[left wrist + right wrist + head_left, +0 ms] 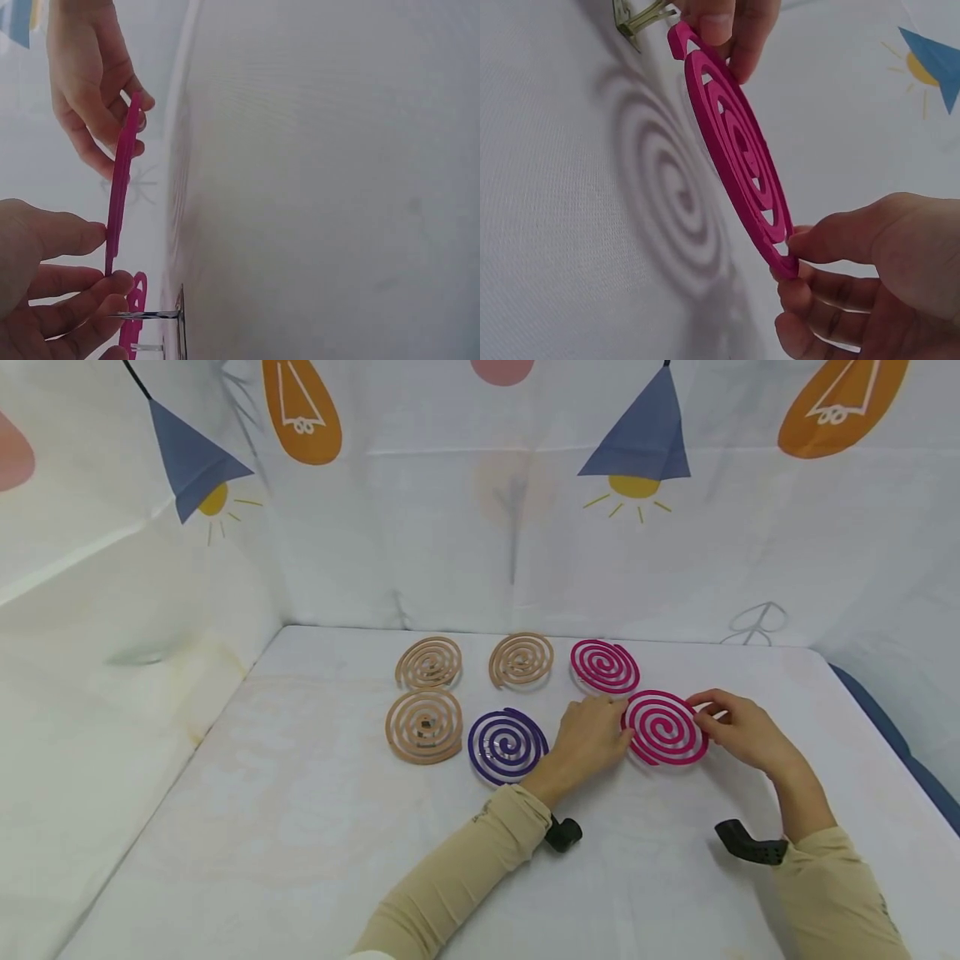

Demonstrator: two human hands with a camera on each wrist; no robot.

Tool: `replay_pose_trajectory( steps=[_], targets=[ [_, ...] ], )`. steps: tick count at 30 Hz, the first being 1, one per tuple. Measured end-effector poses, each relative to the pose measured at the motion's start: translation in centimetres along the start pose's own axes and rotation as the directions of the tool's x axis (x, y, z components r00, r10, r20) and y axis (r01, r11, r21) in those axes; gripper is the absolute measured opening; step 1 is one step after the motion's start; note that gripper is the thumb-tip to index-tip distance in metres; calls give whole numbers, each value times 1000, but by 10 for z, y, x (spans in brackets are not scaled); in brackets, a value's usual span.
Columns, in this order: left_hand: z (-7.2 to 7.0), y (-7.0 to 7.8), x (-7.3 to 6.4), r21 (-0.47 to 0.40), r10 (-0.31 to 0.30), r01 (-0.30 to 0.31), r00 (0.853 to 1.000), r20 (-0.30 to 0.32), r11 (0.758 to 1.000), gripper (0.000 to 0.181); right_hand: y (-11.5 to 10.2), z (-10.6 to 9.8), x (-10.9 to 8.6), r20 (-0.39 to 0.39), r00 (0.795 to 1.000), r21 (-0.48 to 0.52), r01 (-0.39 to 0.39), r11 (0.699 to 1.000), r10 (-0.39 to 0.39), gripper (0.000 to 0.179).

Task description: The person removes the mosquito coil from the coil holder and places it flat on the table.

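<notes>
A pink mosquito coil (663, 727) is held above the white table between both hands. My left hand (588, 735) pinches its left edge between thumb and fingers. On the opposite edge, my right hand (738, 731) grips with thumb and fingertips. The right wrist view shows the coil (742, 154) tilted, its spiral shadow falling on the tabletop. Just behind the left fingers, a second pink coil (604, 666) is raised a little off the table. A small metal stand (154, 315) shows near the left fingers in the left wrist view.
A purple coil (508, 746) sits beside the left wrist. Farther left are three tan coils (425, 727), one in front and two along the back. White fabric (450, 552) with printed lamps hangs behind the table (262, 827).
</notes>
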State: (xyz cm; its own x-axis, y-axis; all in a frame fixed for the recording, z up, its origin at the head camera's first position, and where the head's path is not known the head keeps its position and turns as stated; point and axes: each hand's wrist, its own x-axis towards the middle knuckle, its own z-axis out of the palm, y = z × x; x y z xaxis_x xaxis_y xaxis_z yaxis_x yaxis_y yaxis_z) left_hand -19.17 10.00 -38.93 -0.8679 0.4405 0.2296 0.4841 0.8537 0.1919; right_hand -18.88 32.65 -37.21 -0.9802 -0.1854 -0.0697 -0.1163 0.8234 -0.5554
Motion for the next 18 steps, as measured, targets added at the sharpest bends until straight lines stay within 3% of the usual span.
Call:
replay_pose_trajectory(
  steps=[18],
  targets=[
    [10, 1, 5, -4, 18, -18, 1000, 3, 1000, 17, 5, 1, 0, -7, 1000, -5, -19, 1000, 19, 32]
  ],
)
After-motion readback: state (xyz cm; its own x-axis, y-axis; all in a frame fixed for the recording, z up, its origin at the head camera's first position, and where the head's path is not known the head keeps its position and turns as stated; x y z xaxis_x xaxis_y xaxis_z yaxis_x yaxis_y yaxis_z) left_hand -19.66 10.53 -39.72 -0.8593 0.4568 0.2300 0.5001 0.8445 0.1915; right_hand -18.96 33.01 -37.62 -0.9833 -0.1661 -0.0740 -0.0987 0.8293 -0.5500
